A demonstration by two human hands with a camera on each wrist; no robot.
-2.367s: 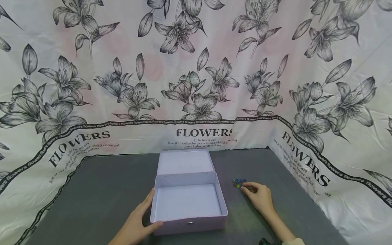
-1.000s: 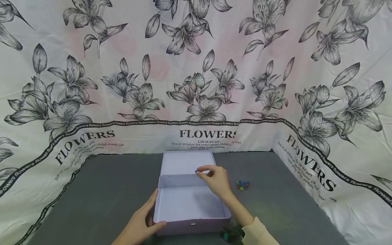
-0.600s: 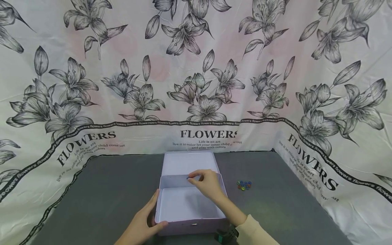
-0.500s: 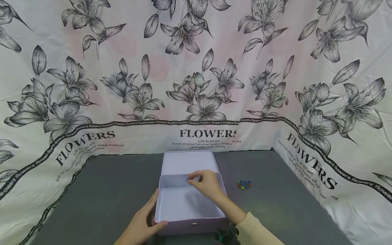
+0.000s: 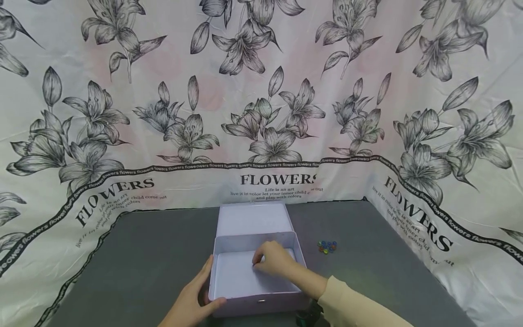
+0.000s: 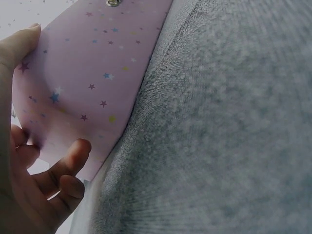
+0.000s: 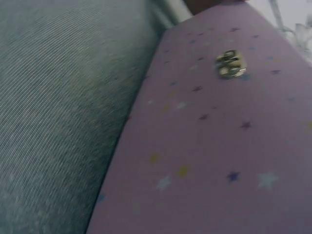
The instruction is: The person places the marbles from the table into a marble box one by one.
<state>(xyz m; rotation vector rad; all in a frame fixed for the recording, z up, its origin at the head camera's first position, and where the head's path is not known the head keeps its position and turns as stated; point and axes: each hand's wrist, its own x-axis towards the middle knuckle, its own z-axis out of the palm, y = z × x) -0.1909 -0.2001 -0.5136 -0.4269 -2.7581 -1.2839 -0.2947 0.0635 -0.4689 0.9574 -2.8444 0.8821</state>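
Head view: The box (image 5: 234,279) is standing on the table (image 5: 155,254), its lid (image 5: 253,219) lying open toward 12 o'clock and its metal latch (image 5: 261,300) facing 6 o'clock. The left hand (image 5: 195,293) is resting against the box at its 8 o'clock corner; the thumb is touching the front wall and the straightened fingers are lying along the left wall. The right hand (image 5: 274,260) is hanging inside the box, its bent fingertips pointing toward 9 o'clock, its sleeve (image 5: 355,302) extending toward 4 o'clock. Whether these fingertips are gripping anything cannot be told. The marbles (image 5: 327,247) are lying in a cluster on the table, outside the box, between 2 and 3 o'clock from the right hand; from the left hand they are lying well apart, on the far side of the box. A flower-printed cloth (image 5: 269,127) is hanging at 12 o'clock.

Left wrist view: The box's pink, star-printed wall is occupying the 10 o'clock area. The left hand is entering at 8 o'clock, its lower fingers bending loosely.

Right wrist view: The front wall is filling the 3 to 5 o'clock area, the latch is showing at 2 o'clock, and the table is extending at 9 o'clock.
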